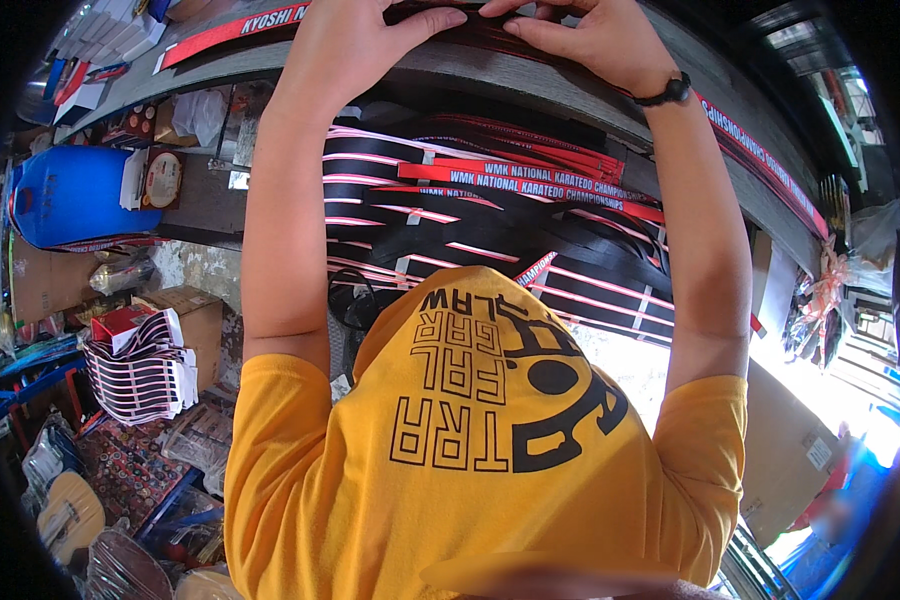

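At the top edge of the head view, my left hand (pixel 375 35) and my right hand (pixel 600 38) work close together, thumbs pointing at each other. Both are partly cut off by the picture's edge. Their fingers are closed on a red printed ribbon (pixel 235 36) with dark edges, which lies across the bench. It shows again beyond my right wrist (pixel 765 165). Between my thumbs, dark red and black layers of ribbon (pixel 490 38) lie in shadow. A dark band (pixel 676 90) circles my right wrist.
Below the grey bench edge (pixel 410 72), many black, white and red ribbons (pixel 560 180) are piled between my arms. A blue plastic container (pixel 75 195) stands at left, above a cardboard box (pixel 192 320) and a bundle of striped strips (pixel 140 370). Another carton (pixel 785 450) is at right.
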`<state>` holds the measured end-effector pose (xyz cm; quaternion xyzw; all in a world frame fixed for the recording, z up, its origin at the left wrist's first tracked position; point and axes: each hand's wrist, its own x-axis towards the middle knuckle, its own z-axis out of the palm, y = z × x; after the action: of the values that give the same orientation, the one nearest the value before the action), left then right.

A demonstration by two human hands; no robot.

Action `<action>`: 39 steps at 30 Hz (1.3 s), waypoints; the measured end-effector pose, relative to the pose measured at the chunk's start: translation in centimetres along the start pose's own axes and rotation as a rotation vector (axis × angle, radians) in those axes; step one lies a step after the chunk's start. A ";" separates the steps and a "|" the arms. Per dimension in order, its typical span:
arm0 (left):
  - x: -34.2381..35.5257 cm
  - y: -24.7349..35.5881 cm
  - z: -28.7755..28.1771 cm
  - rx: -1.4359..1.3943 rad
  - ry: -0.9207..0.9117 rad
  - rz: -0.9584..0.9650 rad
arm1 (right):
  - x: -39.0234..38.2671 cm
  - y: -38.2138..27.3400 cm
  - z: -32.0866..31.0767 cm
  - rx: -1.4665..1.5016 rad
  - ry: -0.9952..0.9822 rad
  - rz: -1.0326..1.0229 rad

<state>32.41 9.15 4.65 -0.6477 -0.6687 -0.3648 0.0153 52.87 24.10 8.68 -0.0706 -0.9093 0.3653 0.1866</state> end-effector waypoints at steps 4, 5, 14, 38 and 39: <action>0.1 0.7 -0.3 -0.005 -0.001 -0.006 | 0.0 0.3 0.0 -0.014 0.001 -0.025; 0.2 1.0 -0.4 -0.007 -0.003 -0.008 | 0.0 0.4 0.0 -0.031 0.000 -0.060; 0.5 3.1 -1.1 -0.076 0.027 -0.059 | -0.2 0.2 0.1 -0.055 0.005 -0.073; 0.4 3.1 -1.1 -0.103 0.032 -0.064 | 0.0 0.2 0.2 -0.096 0.012 -0.073; 0.4 3.1 -1.1 -0.103 0.032 -0.063 | 0.0 0.3 0.2 -0.096 0.010 -0.076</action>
<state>34.57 8.62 7.10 -0.6205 -0.6686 -0.4094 -0.0190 52.82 24.17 8.37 -0.0468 -0.9268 0.3136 0.2014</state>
